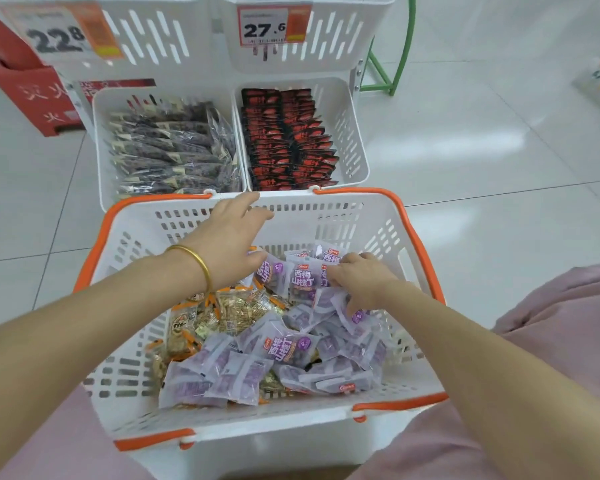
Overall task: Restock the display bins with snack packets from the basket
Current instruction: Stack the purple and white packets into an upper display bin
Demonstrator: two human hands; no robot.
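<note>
- The basket [291, 424], white with orange handles, stood right in front of the person. Its far rim was just beside the lower left bin [99, 150] and the lower right bin [352, 133].
- Purple packets [281, 348] lay heaped across the middle and right of the basket. Golden packets [229, 311] lay at its left, partly under the purple ones.
- The right hand [361, 282] was down in the far right of the heap, fingers curled, gripping a few of the purple packets.
- The left hand [231, 237] hovered over the basket near its far wall, fingers stretched out and loosely spread, holding nothing. Its thumb was close to a purple packet; I could not tell whether they touched.
- A gold bangle [193, 261] sat on the left wrist.
- The lower left bin held dark packets [167, 150] in stacked rows. The lower right bin held red-and-black packets [284, 140] in 2 neat columns.
- 2 upper bins stood above them. The left price tag [58, 36] read 22.8, blurred, and the right price tag [262, 26] read 27.6.
- The floor [482, 150] was pale glossy tile. A red box [32, 95] stood at far left and a green frame [397, 46] at upper right.
</note>
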